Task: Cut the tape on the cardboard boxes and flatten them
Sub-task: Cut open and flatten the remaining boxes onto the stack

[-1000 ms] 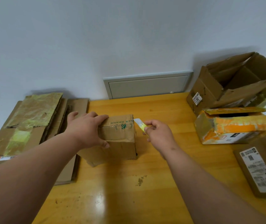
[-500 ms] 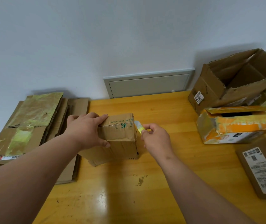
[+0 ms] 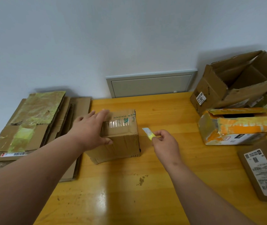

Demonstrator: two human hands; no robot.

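Left hand (image 3: 90, 132), fingers spread, rested on the taped box (image 3: 119, 138); right hand (image 3: 165, 143) pinched the yellow cutter (image 3: 149, 133) just right of it.

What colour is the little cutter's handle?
Yellow; the cutter shows best in the head view, pinched in the right hand.

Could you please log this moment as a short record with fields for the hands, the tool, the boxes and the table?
left hand: rests on the taped box, fingers straight, thumb on its front
right hand: pinches the cutter, clear of the box
cutter: yellow, blade out, pointing toward the box
taped box: closed, clear tape across its top
flat cardboard: stacked at the left
open boxes: brown and orange at the right
labelled box: near right edge
table: yellow wood
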